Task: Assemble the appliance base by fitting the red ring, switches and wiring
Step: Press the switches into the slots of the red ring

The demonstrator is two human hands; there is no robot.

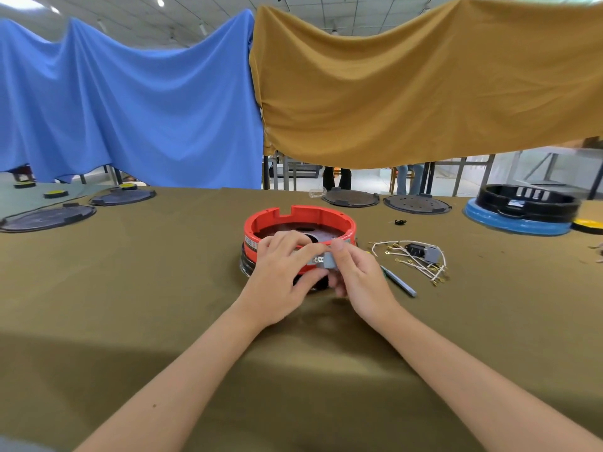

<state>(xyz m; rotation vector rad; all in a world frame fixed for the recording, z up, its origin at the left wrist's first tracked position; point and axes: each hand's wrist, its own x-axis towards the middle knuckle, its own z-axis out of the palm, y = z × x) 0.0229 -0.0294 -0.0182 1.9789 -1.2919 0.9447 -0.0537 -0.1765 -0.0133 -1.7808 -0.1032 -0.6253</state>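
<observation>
Red ring (300,220) sits on a black base at the centre of the olive-covered table (130,288). I see both hands at its near rim: left hand (280,275) and right hand (359,278) together pinch a small grey switch (328,261). Loose white wiring (411,259) and a second grey switch (432,254) lie just right.

One red ring (299,220), two grey switches (328,261) (432,254), four dark discs (49,217) (122,196) (350,197) (417,203).
</observation>
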